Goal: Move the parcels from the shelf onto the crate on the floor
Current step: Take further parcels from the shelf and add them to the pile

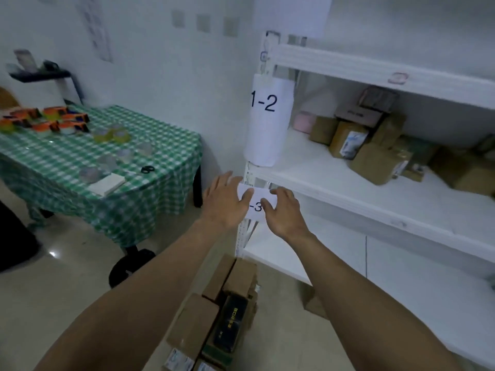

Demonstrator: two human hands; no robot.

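**Empty-handed reach: hands are sitting low and left of the parcels**

The shelf (pixel 308 162) is filling the right of the view. The parcels (pixel 375 156) are sitting in a jumbled heap on the board tagged 1-2, toward the back and well right of the post (pixel 242 236). The floor pile (pixel 214 311) of boxes is lying at the foot of that post, right under the arms. I'm treating it as the drop spot, but the crate itself is hidden, so I can't confirm.

The left hand (pixel 226 203) and right hand (pixel 285 212) are hovering side by side in front of the post, below the parcel board. The left fingers (pixel 222 180) are spread wide and straight and the right ones are loosely bent. Both are holding nothing. They're overlapping the paper label (pixel 257 199); touching or just in front, can't tell.

How I'd run it:
- Go up and right, over the board's front edge.
- Take the front box first. The heap is leaning on itself, so pulling a back one is risking a topple.
- Put one hand on each side and lift before pulling out.
- Set it down flat, because the floor pile is looking uneven.
- Keep wrists off the label; it's only paper.
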